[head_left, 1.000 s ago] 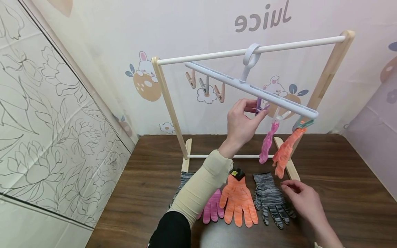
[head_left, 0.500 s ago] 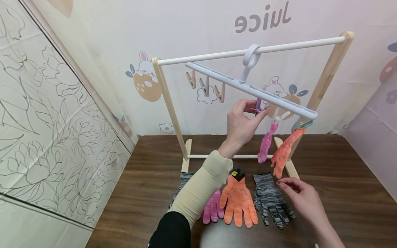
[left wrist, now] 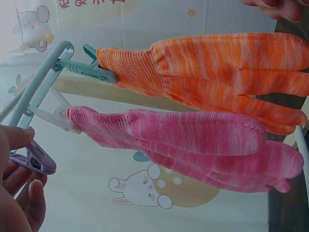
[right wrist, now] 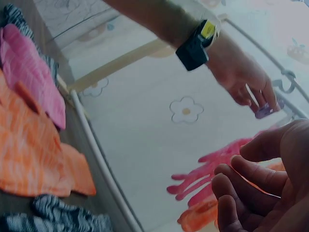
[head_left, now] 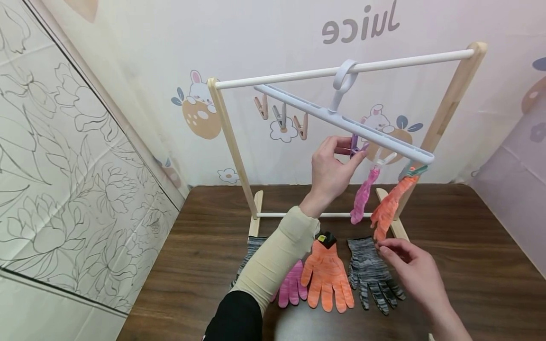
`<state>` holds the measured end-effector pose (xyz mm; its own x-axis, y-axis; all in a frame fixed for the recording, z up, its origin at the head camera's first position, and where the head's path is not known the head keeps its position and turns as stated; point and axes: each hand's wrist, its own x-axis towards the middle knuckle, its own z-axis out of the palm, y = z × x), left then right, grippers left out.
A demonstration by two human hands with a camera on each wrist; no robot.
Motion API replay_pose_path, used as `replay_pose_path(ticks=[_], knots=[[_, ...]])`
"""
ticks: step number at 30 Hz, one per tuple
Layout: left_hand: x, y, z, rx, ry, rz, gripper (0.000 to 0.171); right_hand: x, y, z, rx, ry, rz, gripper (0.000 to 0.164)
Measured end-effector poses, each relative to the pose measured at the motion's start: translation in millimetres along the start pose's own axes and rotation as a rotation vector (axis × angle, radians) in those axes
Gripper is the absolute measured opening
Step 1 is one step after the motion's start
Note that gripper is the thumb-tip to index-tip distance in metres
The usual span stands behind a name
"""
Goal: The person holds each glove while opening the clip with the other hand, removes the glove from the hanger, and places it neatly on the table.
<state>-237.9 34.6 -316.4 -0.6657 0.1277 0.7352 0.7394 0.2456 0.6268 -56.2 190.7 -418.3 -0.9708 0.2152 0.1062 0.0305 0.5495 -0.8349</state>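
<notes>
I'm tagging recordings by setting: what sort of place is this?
Probably an indoor nook, perhaps staged: a brown table stands before a wall with cartoon prints, and a small rack stands on it.

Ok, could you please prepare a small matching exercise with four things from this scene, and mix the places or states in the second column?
Column one
1. purple clip
2. hanging pink glove
3. hanging orange glove
4. hanger hook

Column two
A. gripped by a green clip
B. looped over the white top rail
C. between the fingers of the left hand
D. gripped by a white clip

Right pairs: 1-C, 2-D, 3-A, 4-B
</notes>
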Motion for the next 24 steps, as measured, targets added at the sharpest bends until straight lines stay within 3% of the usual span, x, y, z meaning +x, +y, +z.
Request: replay_pose_path(ticks=[18, 24], knots=[[-0.1, 1.4, -0.3, -0.002, -0.005, -0.015, 0.029, 10.3, -25.6, 8.7, 0.195, 0.079, -0.152, 0.024], [-0.5, 1.5, 0.2, 0.001, 0.001, -0.012, 0.03, 14.1, -31.8, 11.9, 0.359, 0.134, -0.151, 0.028]])
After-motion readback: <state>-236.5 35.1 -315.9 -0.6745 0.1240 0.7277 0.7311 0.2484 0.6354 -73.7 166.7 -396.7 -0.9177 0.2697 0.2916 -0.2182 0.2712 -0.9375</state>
